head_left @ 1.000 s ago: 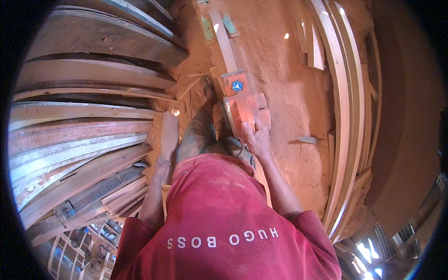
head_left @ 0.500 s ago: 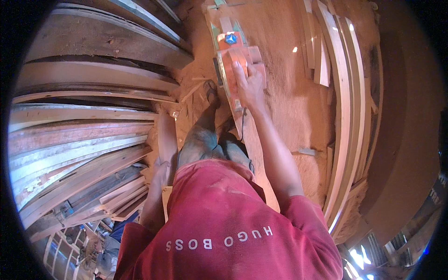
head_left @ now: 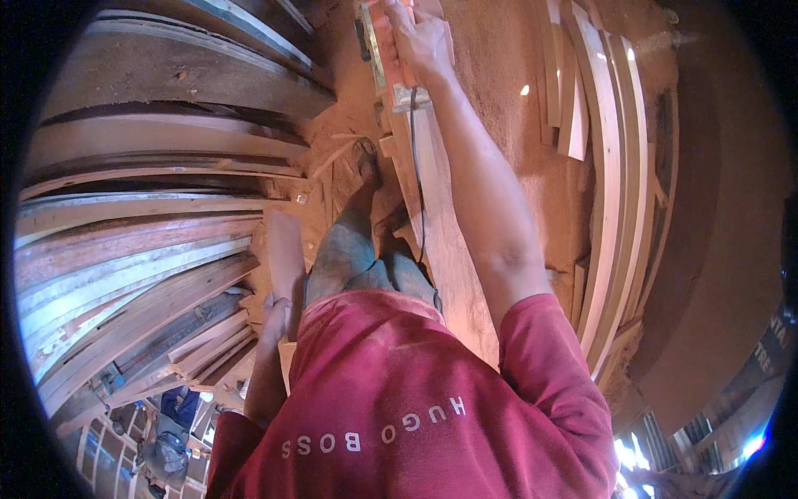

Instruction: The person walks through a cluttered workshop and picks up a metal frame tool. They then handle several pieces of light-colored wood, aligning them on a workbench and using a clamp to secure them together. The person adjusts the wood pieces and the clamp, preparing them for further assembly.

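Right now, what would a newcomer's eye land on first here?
The outstretched right hand at the top, its grip closed on an orange power tool riding a long plank. Next, the big stack of curved boards filling the left side, where the left hand rests on a short board. Sawdust covers the floor.

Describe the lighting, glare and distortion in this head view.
Head view: warm orange light colours the sawdust floor; small sun spots glare near the stacked planks, which bow with the fisheye toward the black rim; bright overexposed patch at lower right; the right hand on the orange power tool sits near the top edge, slightly soft.
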Tool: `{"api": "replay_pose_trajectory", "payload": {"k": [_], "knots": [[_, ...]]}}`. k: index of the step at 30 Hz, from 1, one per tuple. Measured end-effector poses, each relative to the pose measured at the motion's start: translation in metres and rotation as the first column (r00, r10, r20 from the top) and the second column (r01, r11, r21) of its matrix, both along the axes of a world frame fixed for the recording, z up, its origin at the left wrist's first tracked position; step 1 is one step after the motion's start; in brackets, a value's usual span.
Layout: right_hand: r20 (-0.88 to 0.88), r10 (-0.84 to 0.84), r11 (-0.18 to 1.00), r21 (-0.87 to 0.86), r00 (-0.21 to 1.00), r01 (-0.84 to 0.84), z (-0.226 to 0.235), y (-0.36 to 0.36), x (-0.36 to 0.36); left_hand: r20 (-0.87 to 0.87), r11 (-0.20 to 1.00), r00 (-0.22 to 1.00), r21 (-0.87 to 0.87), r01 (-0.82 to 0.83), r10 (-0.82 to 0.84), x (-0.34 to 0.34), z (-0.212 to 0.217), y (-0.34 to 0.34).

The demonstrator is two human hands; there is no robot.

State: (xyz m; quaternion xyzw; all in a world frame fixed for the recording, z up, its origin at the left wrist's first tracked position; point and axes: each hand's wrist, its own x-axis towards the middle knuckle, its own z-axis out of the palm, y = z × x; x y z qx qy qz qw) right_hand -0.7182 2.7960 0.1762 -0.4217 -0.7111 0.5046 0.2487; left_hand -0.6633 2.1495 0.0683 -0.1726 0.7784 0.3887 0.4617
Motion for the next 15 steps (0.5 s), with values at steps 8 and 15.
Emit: {"api": "replay_pose_trajectory", "payload": {"k": [8,15], "knots": [[0.057,0.040,0.996,-0.082,0.998,-0.036,-0.001,-0.102,0.129,0.021,0.996,1.000,-0.092,-0.010,0.012,0.003,-0.015,-0.002],[0.128,0.068,0.978,-0.204,0.989,-0.041,0.030,-0.210,0.265,-0.039,0.988,0.993,-0.119,0.102,-0.108,0.011,-0.010,0.022]]}}
